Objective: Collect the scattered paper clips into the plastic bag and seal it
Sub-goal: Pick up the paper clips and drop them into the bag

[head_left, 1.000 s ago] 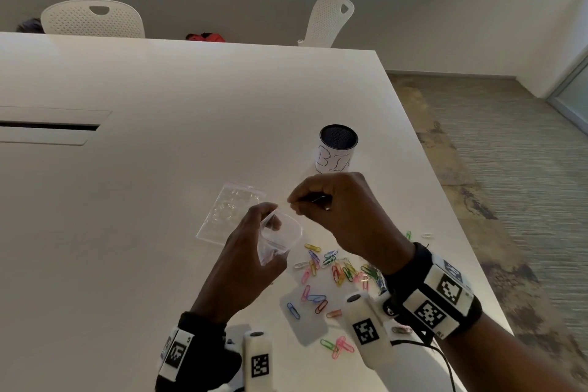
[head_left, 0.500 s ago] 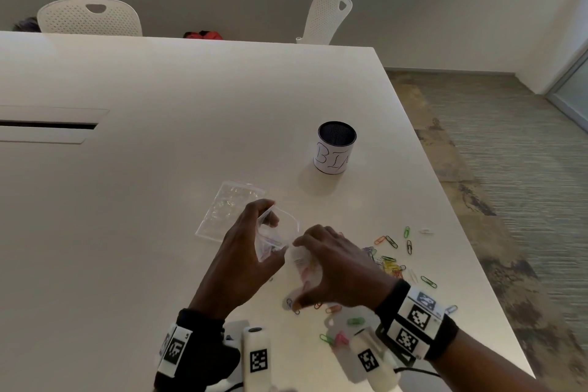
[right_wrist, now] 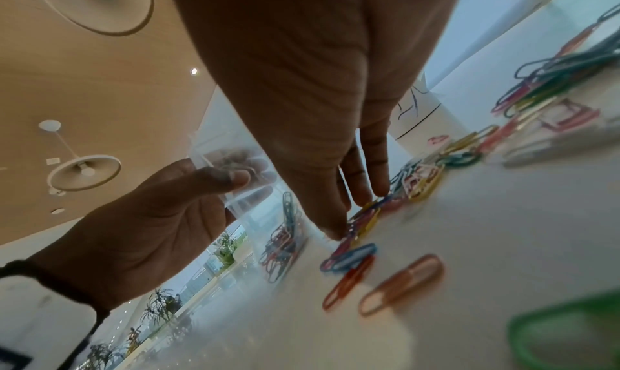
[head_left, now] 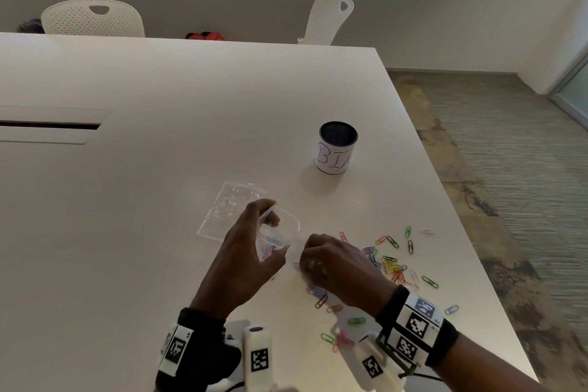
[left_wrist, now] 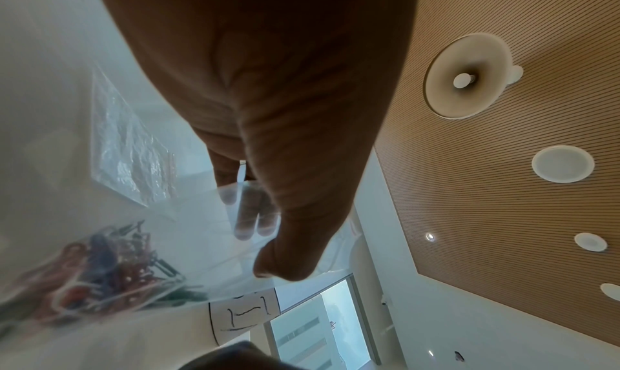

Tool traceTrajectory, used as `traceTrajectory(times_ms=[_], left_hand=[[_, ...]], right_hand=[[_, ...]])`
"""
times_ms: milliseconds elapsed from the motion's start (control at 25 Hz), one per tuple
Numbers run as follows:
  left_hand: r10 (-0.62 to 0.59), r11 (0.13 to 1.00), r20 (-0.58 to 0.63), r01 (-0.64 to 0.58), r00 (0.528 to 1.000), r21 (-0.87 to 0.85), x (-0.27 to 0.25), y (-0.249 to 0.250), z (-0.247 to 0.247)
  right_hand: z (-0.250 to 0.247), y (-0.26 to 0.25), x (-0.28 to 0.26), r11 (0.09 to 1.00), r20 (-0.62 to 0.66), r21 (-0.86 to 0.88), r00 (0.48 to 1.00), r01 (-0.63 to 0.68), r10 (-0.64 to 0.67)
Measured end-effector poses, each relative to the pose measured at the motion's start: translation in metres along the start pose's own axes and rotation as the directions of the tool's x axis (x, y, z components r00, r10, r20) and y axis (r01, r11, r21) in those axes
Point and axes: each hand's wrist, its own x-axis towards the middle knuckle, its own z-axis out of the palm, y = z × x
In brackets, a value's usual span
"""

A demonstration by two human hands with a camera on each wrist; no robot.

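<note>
My left hand [head_left: 251,251] grips a small clear plastic bag [head_left: 280,232] by its mouth and holds it upright and open on the white table [head_left: 159,169]. Several coloured paper clips [left_wrist: 100,277] lie in the bag's bottom. My right hand [head_left: 307,267] is down on the table just right of the bag. Its thumb and fingertips [right_wrist: 362,198] pinch a small cluster of clips [right_wrist: 362,222]. More loose paper clips [head_left: 391,264] are scattered to the right of that hand, and a few [head_left: 331,305] lie under the wrist.
A black mesh cup with a white "BIN" label [head_left: 336,148] stands behind the clips. A second clear bag [head_left: 230,208] lies flat left of the held one. The table's right edge [head_left: 461,232] runs close past the clips. Two white chairs [head_left: 92,17] stand at the far side.
My right hand came down from above the bag's mouth to the table and now pinches clips beside the bag. The left hand kept the bag open in place.
</note>
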Motion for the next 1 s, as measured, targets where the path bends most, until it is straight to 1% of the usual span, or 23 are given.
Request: traceTrajectory(times_ms=[80, 160, 240, 280, 440, 560, 720, 760, 1000], left_hand=[[0.002, 1.000, 0.003, -0.002, 1.000, 0.004, 0.000, 0.000, 0.000], [0.000, 1.000, 0.005, 0.000, 1.000, 0.008, 0.000, -0.001, 0.000], [-0.004, 1.000, 0.008, 0.004, 1.000, 0.010, 0.000, -0.001, 0.001], [-0.004, 1.000, 0.010, 0.004, 1.000, 0.009, 0.001, -0.001, 0.002], [0.001, 1.000, 0.012, -0.001, 1.000, 0.003, 0.001, -0.001, 0.002], [0.007, 1.000, 0.010, -0.007, 1.000, -0.001, 0.000, -0.001, 0.002], [0.003, 1.000, 0.012, -0.003, 1.000, -0.010, 0.000, -0.002, 0.002], [0.001, 1.000, 0.014, -0.001, 1.000, -0.008, 0.000, -0.003, 0.002], [0.003, 1.000, 0.011, -0.002, 1.000, -0.013, 0.000, -0.003, 0.003]], right_hand=[[-0.004, 0.001, -0.002, 1.000, -0.015, 0.016, 1.000, -0.022, 0.022], [-0.006, 0.003, -0.004, 1.000, 0.053, -0.013, 0.998, -0.017, 0.018], [-0.006, 0.003, -0.006, 0.999, 0.136, -0.038, 0.991, 0.012, -0.007], [-0.005, 0.003, -0.007, 0.998, 0.153, -0.046, 0.988, 0.032, -0.025], [-0.005, 0.007, -0.007, 0.995, 0.111, -0.040, 0.990, 0.091, -0.086], [-0.011, 0.011, -0.011, 0.995, 0.110, -0.045, 0.990, 0.089, -0.084], [-0.016, 0.010, -0.019, 0.979, 0.240, -0.163, 0.967, 0.122, -0.080], [-0.016, 0.009, -0.022, 0.974, 0.250, -0.184, 0.965, 0.131, -0.082], [-0.009, 0.013, -0.030, 0.976, 0.159, -0.158, 0.980, 0.148, -0.123]])
